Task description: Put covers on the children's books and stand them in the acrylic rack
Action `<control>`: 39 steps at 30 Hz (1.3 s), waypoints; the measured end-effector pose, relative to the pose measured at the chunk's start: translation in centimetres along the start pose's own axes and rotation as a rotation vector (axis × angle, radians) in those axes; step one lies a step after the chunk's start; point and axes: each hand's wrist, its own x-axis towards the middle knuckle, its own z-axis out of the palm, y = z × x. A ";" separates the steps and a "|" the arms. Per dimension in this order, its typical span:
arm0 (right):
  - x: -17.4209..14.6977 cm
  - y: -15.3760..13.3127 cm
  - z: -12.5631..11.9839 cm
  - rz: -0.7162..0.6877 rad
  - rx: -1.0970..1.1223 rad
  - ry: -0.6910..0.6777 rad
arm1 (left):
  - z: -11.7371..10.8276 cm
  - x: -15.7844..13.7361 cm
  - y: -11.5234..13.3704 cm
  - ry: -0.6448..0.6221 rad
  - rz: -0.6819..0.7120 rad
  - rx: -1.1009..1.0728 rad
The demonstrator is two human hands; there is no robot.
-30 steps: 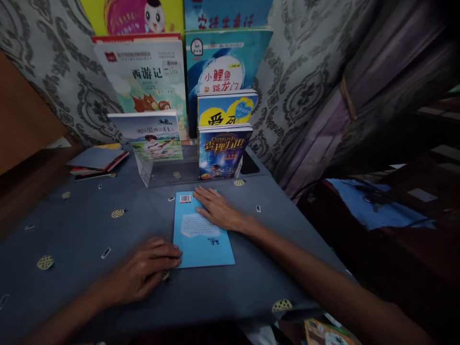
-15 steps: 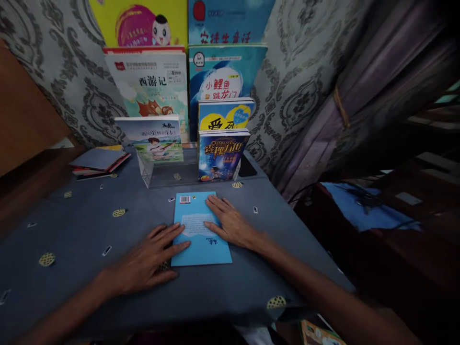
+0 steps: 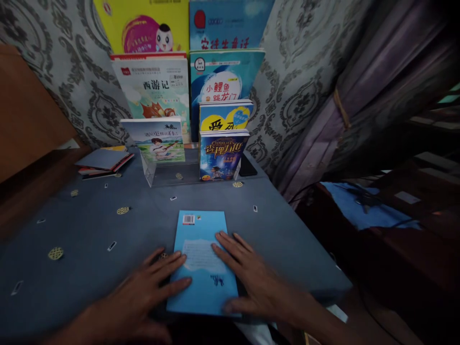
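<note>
A light blue paperback book (image 3: 203, 287) lies flat at the table's near edge, its back cover up, with a barcode at the top left and a pale text panel. My left hand (image 3: 143, 287) rests fingertips on the book's left side, fingers spread. On the right side, my right hand (image 3: 247, 273) lies over the book's edge with its fingers stretched out and its thumb near the lower right corner. Neither hand is wrapped round the book. The book's lower edge reaches about the table's edge.
A clear acrylic stand (image 3: 168, 175) holds several upright books, among them a dark blue book (image 3: 223, 155) and a white-topped book (image 3: 161, 141). A pile of thin books (image 3: 104, 160) lies at the left back. A black phone-like object (image 3: 247, 165) is behind the stand's right side. A curtain (image 3: 323, 115) hangs at right.
The blue book has slid toward me, from mid-table to the near edge. Both hands have come back with it, the right hand now lower on its side.
</note>
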 end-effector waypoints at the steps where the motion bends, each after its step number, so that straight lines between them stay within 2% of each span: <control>1: -0.8 -0.6 0.2 -0.028 0.007 0.006 | 0.3 -0.5 0.8 0.011 0.009 0.016; 4: -2.9 -2.1 1.6 -0.090 0.027 -0.014 | 0.9 -1.7 2.9 0.038 0.014 0.077; 6: -3.8 -2.7 2.8 -0.123 0.027 0.023 | 0.9 -2.1 4.0 0.031 0.020 0.086; 8: -4.3 -2.7 3.9 -0.117 -0.004 0.066 | 0.5 -2.2 4.6 0.012 0.028 0.062; 10: -4.5 -2.3 4.4 -0.114 -0.028 0.103 | -0.2 -2.0 4.7 0.051 0.044 0.035; 14: -4.0 -0.6 2.7 -0.181 0.103 0.239 | -2.0 -1.0 3.5 0.227 0.037 -0.080; 17: -2.5 0.3 -0.2 -0.082 0.275 0.310 | -3.1 0.9 1.8 0.413 -0.004 -0.326; 19: -0.6 0.6 -2.2 0.058 0.350 0.389 | -3.3 2.9 0.4 0.458 -0.204 -0.511; 22: 3.0 0.8 -4.5 0.224 0.456 0.583 | -2.5 6.8 -2.0 0.701 -0.564 -0.767; 25: 6.5 1.2 -5.5 0.295 0.662 0.632 | -1.5 10.5 -4.7 0.866 -0.714 -1.031; 27: 8.3 1.4 -5.3 0.331 0.881 0.610 | -1.4 12.1 -6.7 0.928 -0.771 -1.088; 29: 9.4 1.5 -4.3 0.377 1.111 0.576 | -1.9 12.7 -8.7 0.861 -0.805 -1.082; 31: 9.8 1.5 -2.8 0.434 1.285 0.498 | -2.7 12.6 -10.8 0.690 -0.799 -1.022; 33: 9.8 1.5 -1.3 0.503 1.381 0.339 | -3.6 12.0 -12.7 0.505 -0.772 -0.879; 36: 9.3 1.9 -0.2 0.561 1.352 0.124 | -4.1 11.1 -14.4 0.289 -0.732 -0.430; 37: 9.2 2.2 -0.2 0.554 1.303 0.110 | -4.0 10.9 -14.4 0.236 -0.710 -0.281; 39: 9.2 3.2 -0.5 0.511 1.195 0.180 | -3.5 10.9 -13.6 0.161 -0.655 -0.059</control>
